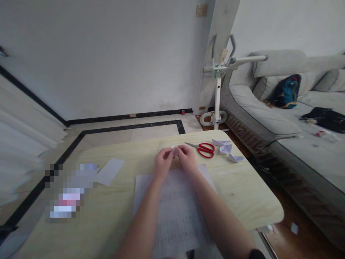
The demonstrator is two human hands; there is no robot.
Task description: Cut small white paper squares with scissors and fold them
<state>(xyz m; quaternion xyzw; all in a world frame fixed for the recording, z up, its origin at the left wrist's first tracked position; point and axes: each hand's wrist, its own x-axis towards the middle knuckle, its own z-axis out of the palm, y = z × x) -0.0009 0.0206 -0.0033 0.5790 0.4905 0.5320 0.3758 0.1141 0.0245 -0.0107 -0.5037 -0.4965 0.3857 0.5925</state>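
Observation:
My left hand [163,160] and my right hand [187,157] meet above the far part of the table, fingers pinched together. Between their fingertips shows a small piece of white paper [175,151], mostly hidden by the fingers. Under my forearms lies a large printed sheet [180,205]. Just right of my right hand rests a pair of scissors [204,149] with red handles, blades pointing left. Several folded paper pieces [225,148] sit beyond the scissors near the table's right edge.
A blank white paper [111,172] lies on the left of the wooden table [242,201], beside a blurred-out patch [70,194]. A grey sofa [269,122] with a blue bag [287,91] stands to the right. White exercise equipment [217,93] is behind the table.

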